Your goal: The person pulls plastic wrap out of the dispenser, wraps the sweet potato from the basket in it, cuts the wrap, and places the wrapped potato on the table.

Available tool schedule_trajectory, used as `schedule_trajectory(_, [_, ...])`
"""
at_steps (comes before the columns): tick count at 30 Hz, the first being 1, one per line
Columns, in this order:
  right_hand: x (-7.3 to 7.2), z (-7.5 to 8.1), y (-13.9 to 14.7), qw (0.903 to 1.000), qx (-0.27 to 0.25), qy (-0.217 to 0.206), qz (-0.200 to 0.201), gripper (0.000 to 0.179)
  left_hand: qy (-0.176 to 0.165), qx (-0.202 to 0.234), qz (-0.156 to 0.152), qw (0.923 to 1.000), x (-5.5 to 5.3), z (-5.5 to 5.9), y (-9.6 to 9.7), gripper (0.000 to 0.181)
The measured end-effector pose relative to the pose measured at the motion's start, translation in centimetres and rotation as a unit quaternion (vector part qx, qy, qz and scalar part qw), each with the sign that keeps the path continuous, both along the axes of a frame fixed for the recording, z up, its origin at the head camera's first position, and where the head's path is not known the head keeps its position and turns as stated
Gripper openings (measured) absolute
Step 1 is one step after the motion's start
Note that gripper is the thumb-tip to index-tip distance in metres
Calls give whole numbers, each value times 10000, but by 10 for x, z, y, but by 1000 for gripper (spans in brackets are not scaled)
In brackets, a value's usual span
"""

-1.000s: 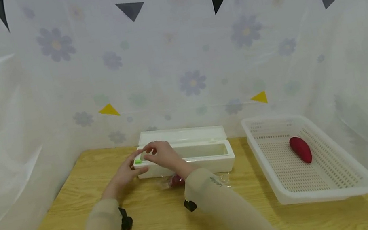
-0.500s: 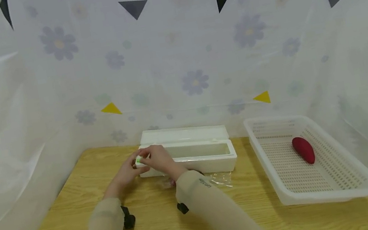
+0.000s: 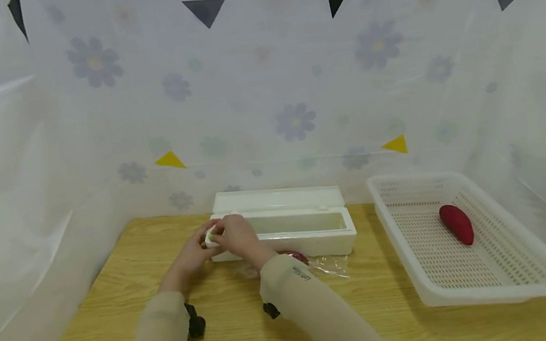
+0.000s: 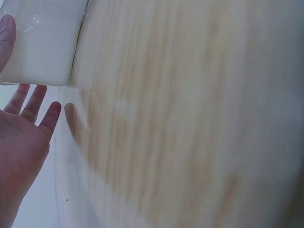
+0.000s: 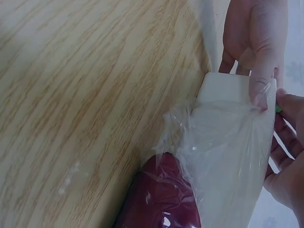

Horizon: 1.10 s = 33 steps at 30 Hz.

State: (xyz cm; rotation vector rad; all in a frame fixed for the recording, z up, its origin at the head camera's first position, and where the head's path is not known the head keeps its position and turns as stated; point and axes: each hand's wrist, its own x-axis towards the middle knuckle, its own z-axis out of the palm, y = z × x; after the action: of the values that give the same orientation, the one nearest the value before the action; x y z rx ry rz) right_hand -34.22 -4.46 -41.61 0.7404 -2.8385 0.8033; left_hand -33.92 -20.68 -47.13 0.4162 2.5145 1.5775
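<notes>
Closing in on the green tab [image 5: 278,109], the right hand [image 3: 238,236] had just traded a loose hover above the near-left end of the white box [image 3: 319,243] for a narrow pinch, its thumb and finger meeting at the tab, which the head view now showed only as a sliver between them. The left hand [image 3: 191,257] had stayed at that same end, moderately spread, its thumb on the front wall and pinning clear film [image 5: 223,118] there, its fingers reaching round the end. With the right forearm shifted leftward, the red piece [image 5: 161,199] came into sight on the other side of the wrist; it lay on the table [image 3: 236,335] just in front of the box, film draped over its visible tip, though how far round the film went could not be told. The lid [image 3: 278,197] stood open as before, and a second red piece [image 3: 457,224] remained in the basket [image 3: 504,297]. For the work, that likely meant the box was steadied and the tab was under control, while the film appeared to join box and piece yet.
</notes>
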Motion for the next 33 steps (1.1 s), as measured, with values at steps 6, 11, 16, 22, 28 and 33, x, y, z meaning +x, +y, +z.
schedule_trajectory(6, [1,1,5,9999,-55,-89,35,15,36,4,39,10000,-2,-3,-1,74])
schedule_trajectory(11, [1,0,9,9997,-119,-63,188,14,-22,2,71,10000,0,-3,-2,75])
schedule_trajectory(16, [2,2,13,9996,-141,20,260,11,-15,48,96,9999,2,-1,-1,76])
schedule_trajectory(22, [4,2,17,9996,-126,33,248,12,-42,45,116,9999,4,1,-1,76])
schedule_trajectory(28, [0,-5,26,9985,-317,206,397,13,-59,63,79,9999,7,6,2,73])
schedule_trajectory(33, [-6,-12,30,9974,-442,187,544,13,1,82,28,10000,9,9,5,73])
